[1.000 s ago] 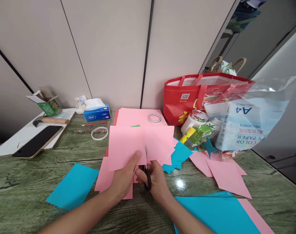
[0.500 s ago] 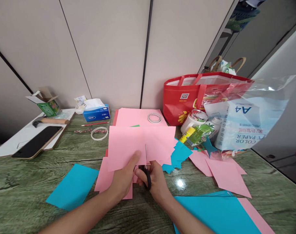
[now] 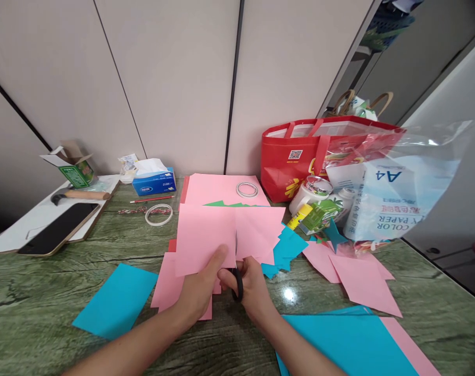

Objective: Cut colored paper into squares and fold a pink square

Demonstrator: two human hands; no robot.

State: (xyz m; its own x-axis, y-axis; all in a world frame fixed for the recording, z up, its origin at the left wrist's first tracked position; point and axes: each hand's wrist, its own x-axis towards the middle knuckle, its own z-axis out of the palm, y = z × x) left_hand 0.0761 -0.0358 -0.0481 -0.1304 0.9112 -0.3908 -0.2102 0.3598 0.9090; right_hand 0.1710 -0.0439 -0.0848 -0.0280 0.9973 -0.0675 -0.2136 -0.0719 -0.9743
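A sheet of pink paper point(image 3: 206, 232) is raised over the table, and my left hand point(image 3: 204, 284) pinches its lower edge with the thumb on top. My right hand point(image 3: 251, 287) grips a pair of scissors point(image 3: 238, 284) with black handles, thumb and fingers in the loops. The blades run up into the sheet near its middle, and a cut parts its lower half there. Beneath the hands lie more pink pieces point(image 3: 167, 287). Cut blue paper point(image 3: 286, 250) with jagged edges rests just right of the sheet.
Left are a blue paper point(image 3: 116, 300), a phone point(image 3: 59, 227), a hammer point(image 3: 83, 195), a tissue box point(image 3: 153, 183) and a tape roll point(image 3: 159, 214). Right stand a red bag point(image 3: 278, 167), a glue stick point(image 3: 300, 216), a plastic paper pack point(image 3: 398, 203) and blue sheets point(image 3: 339, 342).
The scissors have advanced and the cut reaches farther up the pink sheet. The sheet has shifted slightly right and lower, showing more green paper behind it.
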